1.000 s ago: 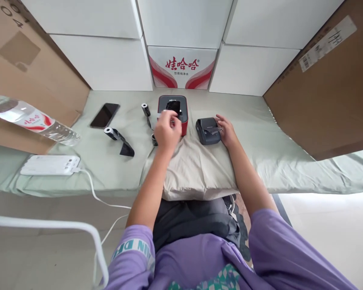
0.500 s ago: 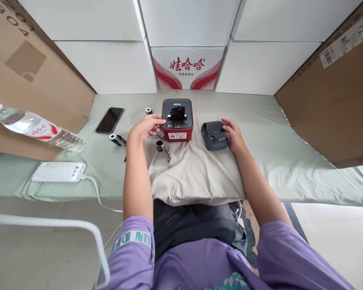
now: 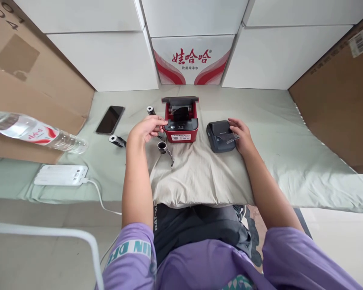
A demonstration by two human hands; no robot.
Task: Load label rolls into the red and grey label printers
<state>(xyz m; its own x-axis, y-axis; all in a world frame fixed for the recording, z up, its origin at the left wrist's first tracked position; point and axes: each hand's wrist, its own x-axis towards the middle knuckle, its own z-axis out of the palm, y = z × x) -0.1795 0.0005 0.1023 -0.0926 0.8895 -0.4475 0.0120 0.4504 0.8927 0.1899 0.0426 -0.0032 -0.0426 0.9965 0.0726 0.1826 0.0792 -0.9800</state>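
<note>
A red-and-black thermal printer (image 3: 181, 134) stands on the cloth with its top cover (image 3: 180, 99) raised and a dark roll inside. My left hand (image 3: 148, 128) is at its left front corner, one finger reaching onto the front edge and the others curled. To the right lies a dark grey portable printer (image 3: 219, 141), a dark, partly see-through strip (image 3: 228, 137) sticking out of its front. My right hand (image 3: 240, 135) holds its right side, fingers over the edge. A black paper roll (image 3: 162, 147) with a loose tail is below my left hand.
More black rolls lie behind my left hand (image 3: 150, 110) and left of it (image 3: 117, 141). Further left are a phone (image 3: 110, 119), a water bottle (image 3: 39, 131) and a white power bank (image 3: 60, 175) with a cable. Cardboard boxes flank both sides; white boxes (image 3: 193, 60) stand behind.
The red printer's top cover has swung up and back, showing the inside. Both hands keep their places at the two printers. The view has shifted slightly.
</note>
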